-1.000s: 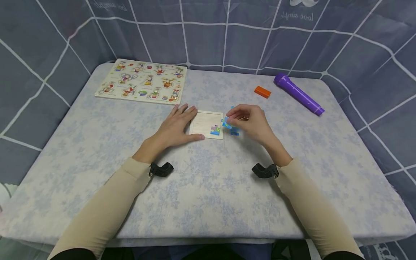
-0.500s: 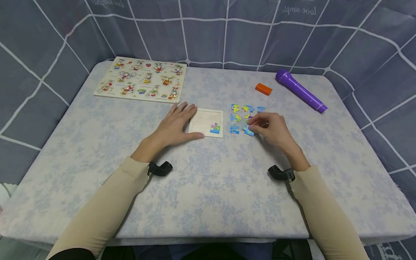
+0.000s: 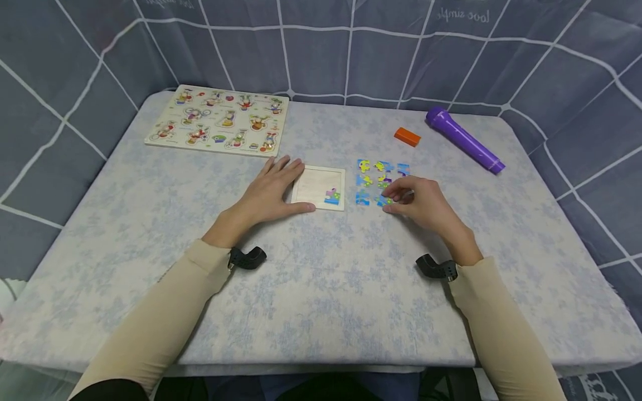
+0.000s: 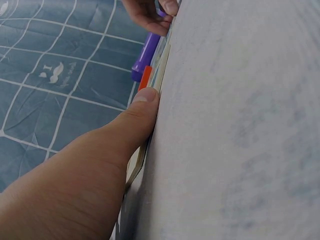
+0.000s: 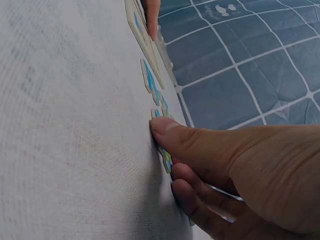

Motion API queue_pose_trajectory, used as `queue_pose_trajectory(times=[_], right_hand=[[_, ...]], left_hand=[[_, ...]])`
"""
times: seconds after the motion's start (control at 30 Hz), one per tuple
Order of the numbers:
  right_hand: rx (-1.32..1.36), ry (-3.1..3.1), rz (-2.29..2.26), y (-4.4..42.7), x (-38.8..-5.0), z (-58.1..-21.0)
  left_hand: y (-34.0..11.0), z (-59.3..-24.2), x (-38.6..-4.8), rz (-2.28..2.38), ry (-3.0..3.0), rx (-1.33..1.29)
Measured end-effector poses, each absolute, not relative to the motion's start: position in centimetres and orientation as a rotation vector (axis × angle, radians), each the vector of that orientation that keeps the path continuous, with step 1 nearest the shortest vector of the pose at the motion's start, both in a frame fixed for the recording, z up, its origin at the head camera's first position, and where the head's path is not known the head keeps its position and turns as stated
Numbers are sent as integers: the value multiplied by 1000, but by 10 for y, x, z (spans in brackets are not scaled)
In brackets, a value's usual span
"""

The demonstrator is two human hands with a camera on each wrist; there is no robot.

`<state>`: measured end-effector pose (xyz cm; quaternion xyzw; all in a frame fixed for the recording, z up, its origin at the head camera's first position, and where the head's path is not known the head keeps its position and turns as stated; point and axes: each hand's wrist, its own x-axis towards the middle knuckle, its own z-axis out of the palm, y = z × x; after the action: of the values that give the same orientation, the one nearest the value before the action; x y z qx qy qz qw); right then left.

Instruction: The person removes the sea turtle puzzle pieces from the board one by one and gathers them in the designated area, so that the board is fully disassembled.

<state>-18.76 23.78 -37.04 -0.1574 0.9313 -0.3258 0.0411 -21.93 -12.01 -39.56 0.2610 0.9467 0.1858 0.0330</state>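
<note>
My left hand (image 3: 271,192) lies with fingers spread along the left side of a small square wooden puzzle tray (image 3: 310,182), thumb at its near edge. One blue, purple and green puzzle piece (image 3: 332,197) sits in the tray's lower right corner. To the right, several jigsaw pieces (image 3: 363,181) lie in rows. My right hand (image 3: 423,203) pinches a blue and green puzzle piece (image 3: 383,200) of the nearest row, low at the table. In the right wrist view, the thumb (image 5: 167,127) covers part of that piece, and the fingertips are curled beside it.
A large wooden picture board (image 3: 218,121) lies at the back left. An orange block (image 3: 407,137) and a purple toy microphone (image 3: 463,140) are at the back right. A grey checked curtain (image 3: 321,61) closes off the table's back and sides.
My right hand has moved right, from the tray's edge to the loose pieces, carrying a piece that now lies flat in the nearest row. My left hand has stayed on the tray.
</note>
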Motion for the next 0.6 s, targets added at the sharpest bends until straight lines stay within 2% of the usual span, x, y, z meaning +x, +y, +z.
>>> queue_pose_trajectory(times=[0.6], right_hand=[[-526, 2846, -1001, 241, -191, -375]], left_hand=[[-119, -395, -220, 568, 2908, 802]])
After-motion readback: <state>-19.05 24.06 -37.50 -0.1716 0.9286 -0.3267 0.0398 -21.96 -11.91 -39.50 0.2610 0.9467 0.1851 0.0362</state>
